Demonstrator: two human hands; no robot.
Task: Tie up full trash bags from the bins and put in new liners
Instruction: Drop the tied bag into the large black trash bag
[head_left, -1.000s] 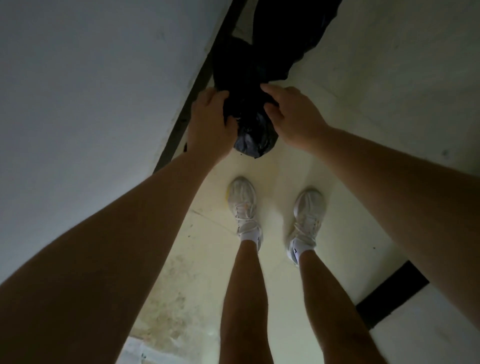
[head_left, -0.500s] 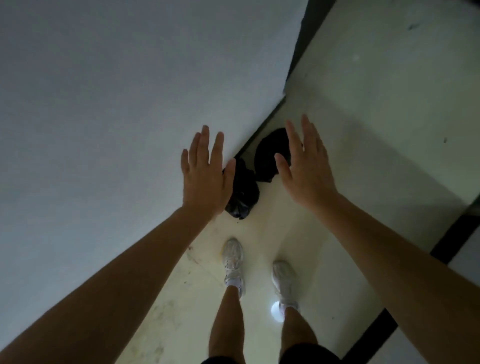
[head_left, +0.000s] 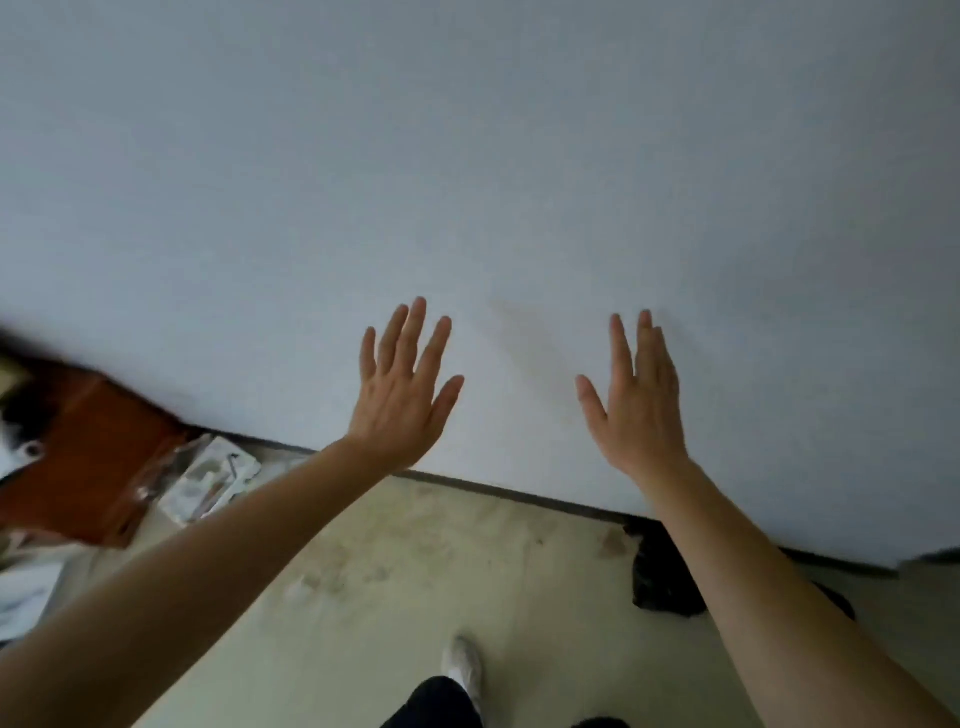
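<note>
Left grip (head_left: 402, 400): released, fingers straight, empty.
Right grip (head_left: 636, 410): released, empty.
Crumpled black plastic trash bag (head_left: 657, 582): lower right, on pale floor (head_left: 415, 597) by white wall (head_left: 467, 156).
Next: probably a fresh liner; keep grips free.

No text, label, brand, number or sign can be read. The white packaging (head_left: 208, 480) at the left bears dark marks, but they are too blurred to make out.
</note>
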